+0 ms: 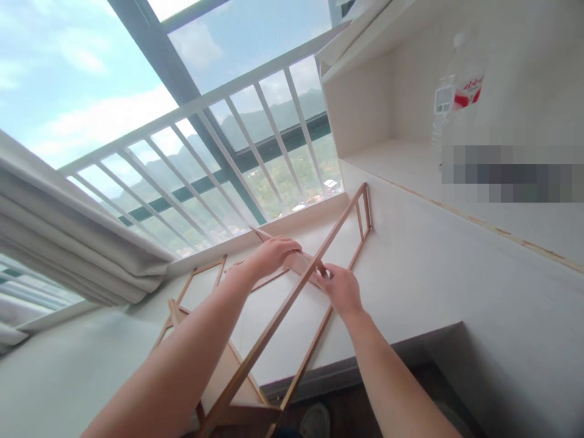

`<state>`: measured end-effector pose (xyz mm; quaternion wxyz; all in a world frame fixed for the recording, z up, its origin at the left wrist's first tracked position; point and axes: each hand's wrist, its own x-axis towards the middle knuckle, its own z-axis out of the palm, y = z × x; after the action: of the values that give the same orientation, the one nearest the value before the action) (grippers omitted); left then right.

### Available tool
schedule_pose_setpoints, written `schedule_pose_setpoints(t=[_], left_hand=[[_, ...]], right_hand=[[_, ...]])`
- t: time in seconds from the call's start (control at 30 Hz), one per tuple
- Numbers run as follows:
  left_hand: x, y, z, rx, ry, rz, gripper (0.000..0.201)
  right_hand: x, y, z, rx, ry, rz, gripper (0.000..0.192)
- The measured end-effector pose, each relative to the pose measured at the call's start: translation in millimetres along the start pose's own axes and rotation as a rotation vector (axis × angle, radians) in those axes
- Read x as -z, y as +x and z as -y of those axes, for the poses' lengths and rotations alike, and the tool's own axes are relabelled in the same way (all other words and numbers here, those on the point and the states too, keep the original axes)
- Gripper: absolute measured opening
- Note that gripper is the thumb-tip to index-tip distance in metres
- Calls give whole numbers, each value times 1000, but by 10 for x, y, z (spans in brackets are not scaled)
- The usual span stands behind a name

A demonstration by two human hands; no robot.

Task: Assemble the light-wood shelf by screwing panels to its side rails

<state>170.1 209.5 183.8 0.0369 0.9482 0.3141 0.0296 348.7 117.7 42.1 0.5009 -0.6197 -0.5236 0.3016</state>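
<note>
A long, narrow wooden board (pixel 298 263) lies across a light-brown wooden frame (pixel 274 331), slanting from the window side toward the right. My left hand (pixel 274 254) is closed over the board's upper edge near its middle. At the board's near end, beside the frame's long upper rail, my right hand (pixel 343 289) pinches with thumb and fingers. A small dark bit shows at those fingertips, too small to make out. The frame leans at an angle, its far end with short crossbars close to the white cabinet side. My left forearm hides part of its lower left.
More wooden framing (pixel 198 271) stands on the white surface (pixel 278 310) at the left. Beyond are a railing (pixel 201 103), windows and a grey curtain (pixel 91 225). At the right, a clear plastic bottle (pixel 468 91) stands on a shelf (pixel 396 155). A shoe (pixel 316 421) shows below.
</note>
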Motion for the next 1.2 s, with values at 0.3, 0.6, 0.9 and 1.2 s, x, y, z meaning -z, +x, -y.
schedule_pose_setpoints(t=[0.3, 0.6, 0.9, 1.2], left_hand=[[190, -125, -270, 70, -39, 171, 34], [243, -324, -570, 64, -161, 203, 25], [110, -296, -605, 45, -256, 258, 48], [130, -249, -715, 109, -149, 356, 10]], right_hand=[[-100, -143, -23, 120, -24, 36, 36], [-225, -358, 83, 150, -88, -30, 31], [-302, -307, 23, 161, -116, -53, 29], [-297, -293, -2, 152, -119, -40, 29]])
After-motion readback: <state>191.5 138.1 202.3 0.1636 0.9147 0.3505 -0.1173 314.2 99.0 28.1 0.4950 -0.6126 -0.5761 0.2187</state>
